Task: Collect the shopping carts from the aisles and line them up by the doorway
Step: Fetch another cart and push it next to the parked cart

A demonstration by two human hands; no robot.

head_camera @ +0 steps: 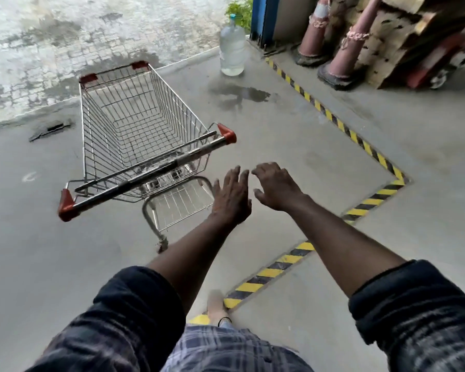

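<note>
- The grip: both hands are open and hold nothing. The left hand (231,196) has straight, spread fingers. The right hand (275,187) has loosely bent fingers, palm down. They hang in the air just right of the cart's near end and touch neither the cart nor each other.
- The shopping cart (134,122) stands empty on the concrete floor (293,146), turned at an angle. Its handle bar (148,171), with red end caps, faces us and lies to the left of the hands.
- We judge that the arms are stretched forward toward this bar, because the cart can be steered only from there.
- Beyond the cart's far end we see wet paving, and beyond it to the right a blue post (263,17). So we think the cart is already near the doorway. No other cart is in view.
- Right of the cart, a yellow-black stripe (333,119) marks off a zone. Behind it the traffic cones (344,55) and the stacked cardboard (403,41) are probably kept out of the way.
- A large water bottle (232,51) stands beyond the cart to the right, with a puddle (239,93) between them.
- We can read no writing. A dark strip on the handle bar may carry a name, but it is too blurred, and the bottle shows no label.
</note>
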